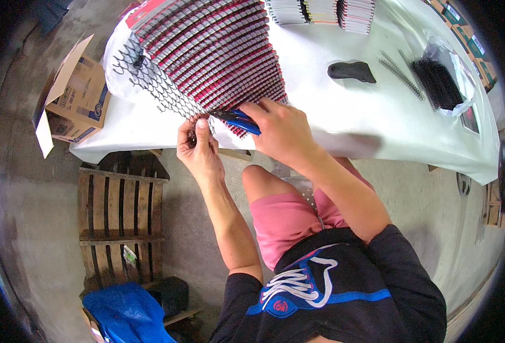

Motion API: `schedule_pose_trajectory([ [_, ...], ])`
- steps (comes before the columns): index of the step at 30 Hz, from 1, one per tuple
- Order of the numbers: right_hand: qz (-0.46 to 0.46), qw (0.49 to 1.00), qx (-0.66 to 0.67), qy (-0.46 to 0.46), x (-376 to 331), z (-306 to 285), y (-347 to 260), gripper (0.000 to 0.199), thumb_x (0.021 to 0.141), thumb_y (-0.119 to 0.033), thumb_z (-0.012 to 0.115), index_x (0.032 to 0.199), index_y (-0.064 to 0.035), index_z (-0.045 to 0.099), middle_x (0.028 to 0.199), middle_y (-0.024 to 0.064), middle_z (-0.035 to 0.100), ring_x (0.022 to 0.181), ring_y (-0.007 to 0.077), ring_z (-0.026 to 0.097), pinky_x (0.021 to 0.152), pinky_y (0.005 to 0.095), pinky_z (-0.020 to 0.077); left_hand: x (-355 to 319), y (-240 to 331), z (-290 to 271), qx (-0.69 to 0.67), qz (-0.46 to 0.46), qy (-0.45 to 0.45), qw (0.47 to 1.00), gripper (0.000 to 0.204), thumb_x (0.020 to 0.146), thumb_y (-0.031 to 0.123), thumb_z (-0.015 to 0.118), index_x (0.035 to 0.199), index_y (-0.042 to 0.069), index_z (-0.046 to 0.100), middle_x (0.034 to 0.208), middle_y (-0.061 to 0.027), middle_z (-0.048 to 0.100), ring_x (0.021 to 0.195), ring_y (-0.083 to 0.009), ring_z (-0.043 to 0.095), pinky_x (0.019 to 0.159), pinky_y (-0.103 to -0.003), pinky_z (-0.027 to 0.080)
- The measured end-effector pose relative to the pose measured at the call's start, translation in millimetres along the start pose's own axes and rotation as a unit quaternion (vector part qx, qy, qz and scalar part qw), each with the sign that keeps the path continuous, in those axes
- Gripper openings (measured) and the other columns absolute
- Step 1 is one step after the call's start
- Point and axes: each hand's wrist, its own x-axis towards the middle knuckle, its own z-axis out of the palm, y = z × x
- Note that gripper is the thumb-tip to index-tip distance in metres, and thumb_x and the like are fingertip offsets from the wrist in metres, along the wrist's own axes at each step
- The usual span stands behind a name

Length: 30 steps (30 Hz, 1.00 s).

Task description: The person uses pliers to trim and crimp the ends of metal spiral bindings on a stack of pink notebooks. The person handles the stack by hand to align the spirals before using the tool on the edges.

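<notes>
A long row of spiral-bound notebooks [215, 48] with red and white edges lies across the table, fanned toward me. Black wire coil ends [158, 83] stick out past their left side. My right hand [289, 134] is closed around blue-handled pliers [243, 122], whose dark jaws point left at the near corner of the row. Just left of the jaws, my left hand [205, 150] pinches with thumb and fingers at the coil ends, and a dark bunch of coil shows beside its palm. Where exactly the jaws meet the wire is too small to tell.
An open cardboard box [81, 100] stands left of the white-covered table [315, 120]. On the table are more bound books [321, 10], a black pouch [351, 71], loose coils [402, 74] and bagged black coils [438, 83]. Below left are a wooden pallet [121, 200] and blue cloth [125, 311].
</notes>
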Motion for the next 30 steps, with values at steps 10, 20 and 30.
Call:
schedule_pose_trajectory([
  [10, -0.014, 0.998, -0.045, 0.03, 4.8, -28.4, -13.9, 0.039, 0.066, -0.016, 0.071, 0.103, -0.0146, 0.06, 0.087, 0.005, 0.058, 0.083, 0.0255, 0.058, 0.075, 0.0385, 0.0437, 1.8, 20.4, -1.0, 0.088, -0.03, -0.023, 0.995, 0.027, 0.081, 0.007, 0.068, 0.106, 0.0, 0.06, 0.084, -0.0046, 0.064, 0.052, 0.0004, 0.042, 0.039, -0.014, 0.025],
  [20, -0.021, 0.998, -0.062, 0.022, 7.7, -25.3, -19.4, 0.037, 0.065, -0.023, 0.073, 0.097, -0.013, 0.057, 0.09, 0.005, 0.053, 0.087, 0.0228, 0.053, 0.076, 0.0394, 0.0389, 5.7, 21.6, -4.4, 0.078, -0.026, -0.04, 0.996, 0.025, 0.082, 0.009, 0.068, 0.104, -0.001, 0.062, 0.076, -0.0032, 0.064, 0.046, -0.0004, 0.036, 0.039, -0.017, 0.025],
  [30, 0.015, 0.999, -0.021, -0.03, 5.6, -15.2, -10.7, 0.034, 0.067, -0.014, 0.069, 0.099, -0.0123, 0.058, 0.085, 0.0067, 0.058, 0.078, 0.0274, 0.061, 0.067, 0.0385, 0.0486, 2.8, 20.1, -6.2, 0.117, -0.019, -0.056, 0.991, 0.024, 0.08, 0.012, 0.071, 0.099, -0.001, 0.065, 0.071, 0.0011, 0.059, 0.048, -0.0015, 0.039, 0.04, -0.018, 0.028],
])
